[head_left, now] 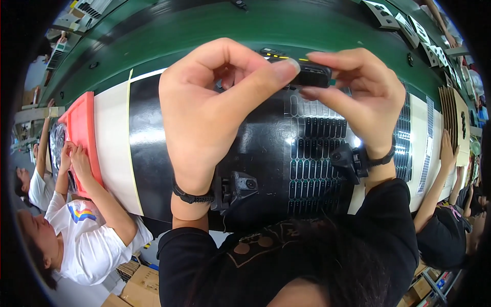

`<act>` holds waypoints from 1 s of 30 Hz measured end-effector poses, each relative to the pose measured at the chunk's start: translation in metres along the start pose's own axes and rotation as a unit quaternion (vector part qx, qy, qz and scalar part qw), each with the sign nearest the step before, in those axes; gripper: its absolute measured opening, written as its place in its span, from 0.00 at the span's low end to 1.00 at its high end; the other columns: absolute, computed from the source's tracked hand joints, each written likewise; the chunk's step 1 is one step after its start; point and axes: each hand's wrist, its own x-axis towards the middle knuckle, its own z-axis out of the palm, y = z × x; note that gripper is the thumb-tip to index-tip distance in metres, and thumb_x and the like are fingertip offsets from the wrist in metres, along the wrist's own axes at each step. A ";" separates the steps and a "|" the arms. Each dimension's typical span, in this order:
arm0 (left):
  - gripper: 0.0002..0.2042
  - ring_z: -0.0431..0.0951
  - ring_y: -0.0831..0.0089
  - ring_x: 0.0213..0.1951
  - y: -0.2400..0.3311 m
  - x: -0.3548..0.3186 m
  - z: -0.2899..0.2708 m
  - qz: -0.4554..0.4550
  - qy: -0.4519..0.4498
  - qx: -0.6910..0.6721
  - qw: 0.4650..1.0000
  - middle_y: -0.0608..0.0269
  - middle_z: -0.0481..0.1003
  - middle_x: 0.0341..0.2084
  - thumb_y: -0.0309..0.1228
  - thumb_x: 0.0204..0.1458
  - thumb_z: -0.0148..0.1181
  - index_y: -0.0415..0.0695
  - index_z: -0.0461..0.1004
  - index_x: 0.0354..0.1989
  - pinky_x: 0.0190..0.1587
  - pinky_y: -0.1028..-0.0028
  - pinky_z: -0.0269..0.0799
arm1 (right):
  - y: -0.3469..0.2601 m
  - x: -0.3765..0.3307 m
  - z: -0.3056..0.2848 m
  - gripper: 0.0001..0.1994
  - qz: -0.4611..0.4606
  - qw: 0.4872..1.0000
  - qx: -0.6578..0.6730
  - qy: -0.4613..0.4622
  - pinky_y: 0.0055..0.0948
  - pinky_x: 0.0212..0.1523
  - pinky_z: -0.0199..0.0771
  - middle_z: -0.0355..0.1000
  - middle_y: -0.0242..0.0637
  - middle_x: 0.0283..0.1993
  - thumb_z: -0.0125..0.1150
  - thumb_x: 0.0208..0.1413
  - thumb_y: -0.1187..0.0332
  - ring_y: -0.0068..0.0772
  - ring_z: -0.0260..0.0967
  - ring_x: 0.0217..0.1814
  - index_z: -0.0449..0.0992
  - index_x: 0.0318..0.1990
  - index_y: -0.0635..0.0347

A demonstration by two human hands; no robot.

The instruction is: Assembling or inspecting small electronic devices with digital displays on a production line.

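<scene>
My left hand (204,105) and my right hand (365,94) hold a small black oblong device (313,78) between them, above the work surface. The left thumb presses along its upper side, and the left fingers behind are partly hidden. At the other end, my right thumb and fingertips pinch it. A small green tab (332,82) shows at that end. Below the hands lies a sheet of elongated oval film pieces (313,158), dark with green edges, on the black mat (255,138). Both wrists wear a black strap with a small camera-like block.
Beyond the mat runs a green conveyor belt (184,25), with another small black device (272,51) near its edge. A red tray (88,133) stands at left, where a person in white (92,235) works. To the right are cardboard dividers (450,110) and another person's arm (434,189).
</scene>
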 end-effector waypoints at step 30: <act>0.06 0.62 0.88 0.21 -0.010 0.004 0.006 0.037 0.026 0.055 0.997 0.72 0.65 0.16 0.18 0.40 0.56 0.39 0.66 0.17 0.25 0.90 0.54 | -0.005 -0.004 0.002 0.16 -0.002 0.998 -0.058 0.028 0.15 0.29 0.67 0.69 0.39 0.33 0.62 0.31 0.84 0.22 0.66 0.32 0.70 0.34 0.71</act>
